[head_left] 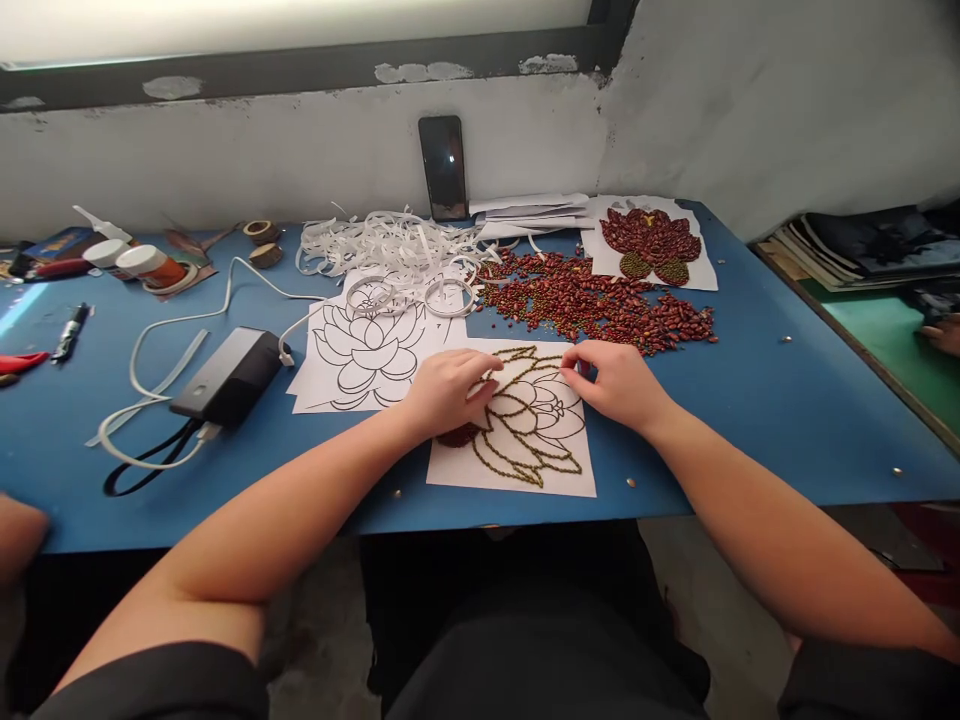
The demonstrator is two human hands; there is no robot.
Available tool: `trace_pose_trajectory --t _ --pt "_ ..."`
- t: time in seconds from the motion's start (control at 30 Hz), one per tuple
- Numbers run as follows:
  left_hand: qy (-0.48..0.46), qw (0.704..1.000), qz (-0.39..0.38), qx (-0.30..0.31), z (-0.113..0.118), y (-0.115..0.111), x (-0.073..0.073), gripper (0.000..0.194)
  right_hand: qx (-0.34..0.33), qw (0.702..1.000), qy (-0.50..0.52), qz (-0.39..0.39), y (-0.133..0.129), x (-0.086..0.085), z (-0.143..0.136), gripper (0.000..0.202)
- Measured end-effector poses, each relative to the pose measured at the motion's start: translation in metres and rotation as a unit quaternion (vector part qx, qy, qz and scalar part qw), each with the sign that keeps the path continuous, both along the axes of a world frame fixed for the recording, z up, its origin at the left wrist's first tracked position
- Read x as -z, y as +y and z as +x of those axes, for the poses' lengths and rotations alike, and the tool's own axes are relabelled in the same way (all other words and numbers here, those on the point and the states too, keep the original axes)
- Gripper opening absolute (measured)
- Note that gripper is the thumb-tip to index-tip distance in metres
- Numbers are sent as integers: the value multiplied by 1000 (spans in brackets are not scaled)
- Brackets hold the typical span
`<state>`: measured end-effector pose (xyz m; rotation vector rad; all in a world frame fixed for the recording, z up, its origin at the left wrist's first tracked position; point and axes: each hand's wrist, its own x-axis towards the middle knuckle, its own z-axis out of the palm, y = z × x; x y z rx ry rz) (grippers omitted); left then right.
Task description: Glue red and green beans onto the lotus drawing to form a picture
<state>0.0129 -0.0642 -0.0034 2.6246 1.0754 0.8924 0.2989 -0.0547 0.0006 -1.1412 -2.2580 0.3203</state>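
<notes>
Left hand (455, 392) over bean-lined sheet (459, 468), fingers slightly apart. Right hand (619, 383) at sheet's far edge, thumb and fingertips nearly together; grip unclear. Beans (600, 300) beyond.

Shows a lotus line drawing (556, 408) on a white paper sheet (457, 474), largely outlined in small green beans (517, 476), with dark red beans (459, 437) clustered at left. Lies flat near the blue table's (750, 420) front edge.

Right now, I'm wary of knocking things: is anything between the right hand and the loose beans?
Nothing visible does. The right hand is at a corner of the flower sheet; the loose beans lie just beyond.
</notes>
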Motion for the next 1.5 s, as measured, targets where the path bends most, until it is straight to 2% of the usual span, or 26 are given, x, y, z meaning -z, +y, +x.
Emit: trace_pose_trajectory --t 0.17,0.3,1.1,1.5 --pt "53 995 26 -82 -12 15 5 15 45 998 -17 -34 7 5 8 9" --pt "63 992 7 -109 -13 16 5 14 55 998 -17 -39 8 6 5 10" --pt "49 993 10 -103 -13 16 7 15 75 996 -14 -39 10 7 6 11" --pt "48 994 17 -95 -13 17 7 14 50 998 -5 -37 6 5 3 14"
